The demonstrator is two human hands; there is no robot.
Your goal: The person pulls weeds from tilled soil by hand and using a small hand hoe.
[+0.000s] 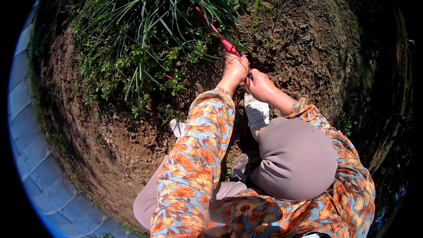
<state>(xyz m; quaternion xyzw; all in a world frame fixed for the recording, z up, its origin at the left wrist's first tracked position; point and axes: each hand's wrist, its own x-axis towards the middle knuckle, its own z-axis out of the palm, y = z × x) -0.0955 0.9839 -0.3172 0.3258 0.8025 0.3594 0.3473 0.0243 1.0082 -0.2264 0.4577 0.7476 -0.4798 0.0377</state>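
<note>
My left hand (235, 67) is closed around a long pink tool handle (228, 44). Just behind it, my right hand (261, 86) grips the same handle near its dark end (250, 75), the two hands nearly touching. The handle slants up and to the left into a dense clump of long-bladed grass (158, 10). Leaves hide its far end, so the kind of tool cannot be told. Low leafy weeds (132, 66) grow at the clump's near side, left of my hands.
Crumbly brown soil (294, 49) lies to the right of the clump. My shoe (256, 109) and bent knee (297, 158) are close below my hands. Bluish panels (39, 172) curve along the left rim. Dark shaded growth (373, 105) borders the right.
</note>
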